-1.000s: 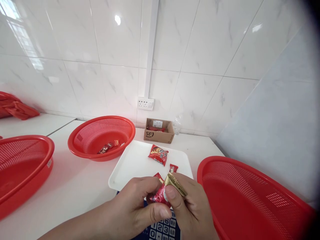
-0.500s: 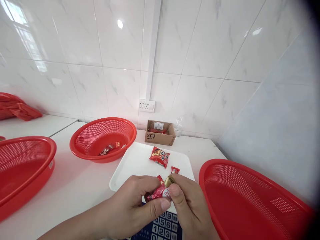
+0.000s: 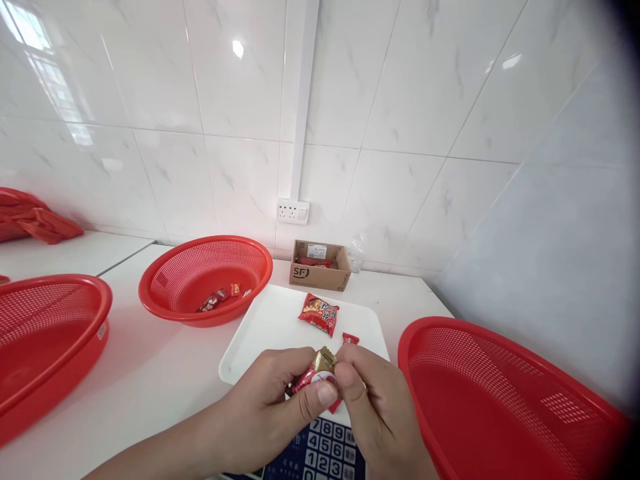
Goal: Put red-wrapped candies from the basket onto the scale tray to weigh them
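Note:
Between my hands is a wrapped candy point(image 3: 315, 377) in a red-pink wrapper with a gold, crimped end. My left hand point(image 3: 280, 400) is closed around its body, thumb along the near side. My right hand point(image 3: 377, 407) pinches at the wrapper's right side, its fingertips partly hidden. A bit of red wrapper shows below the candy, between the hands. Both hands are above a digital scale with a white tray point(image 3: 260, 333) and a blue keypad point(image 3: 325, 453). On the tray lie a larger red snack packet point(image 3: 320, 315) and a small red packet point(image 3: 351, 339), partly covered by my right hand.
A red basket point(image 3: 205, 250) with a few small packets stands behind on the left. Other red baskets flank me at the left point(image 3: 95, 300) and right point(image 3: 425, 333). A cardboard box point(image 3: 320, 277) with red packets stands by the tiled wall, beside clear plastic point(image 3: 356, 253).
The candy has turned in my fingers, so its gold end now points more upward and left. My right fingers have shifted slightly at its side. The tray packets have stayed put.

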The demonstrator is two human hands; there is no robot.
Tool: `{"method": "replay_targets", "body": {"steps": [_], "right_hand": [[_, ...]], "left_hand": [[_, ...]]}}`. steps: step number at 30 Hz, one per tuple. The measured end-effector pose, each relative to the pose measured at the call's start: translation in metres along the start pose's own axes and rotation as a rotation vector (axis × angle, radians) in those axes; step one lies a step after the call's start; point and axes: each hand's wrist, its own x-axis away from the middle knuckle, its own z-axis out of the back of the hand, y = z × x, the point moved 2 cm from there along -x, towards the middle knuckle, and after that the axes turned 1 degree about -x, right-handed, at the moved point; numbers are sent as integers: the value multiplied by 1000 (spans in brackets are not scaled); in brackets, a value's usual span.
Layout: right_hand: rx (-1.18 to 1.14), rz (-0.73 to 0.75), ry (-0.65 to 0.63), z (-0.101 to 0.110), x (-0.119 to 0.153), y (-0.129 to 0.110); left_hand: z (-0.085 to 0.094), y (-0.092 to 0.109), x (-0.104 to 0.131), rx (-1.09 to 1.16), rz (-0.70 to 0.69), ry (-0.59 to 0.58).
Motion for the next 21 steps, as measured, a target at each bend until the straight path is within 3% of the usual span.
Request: {"method": "replay_targets", "body": {"steps": [10,21], "right_hand": [[56,58,-25,-4,0,2],[3,-85,-46,-2,0,-11]], "left_hand": [[-2,-4,-2,125,-32,-2],[-4,-4,-4,145,-67,23]]}}
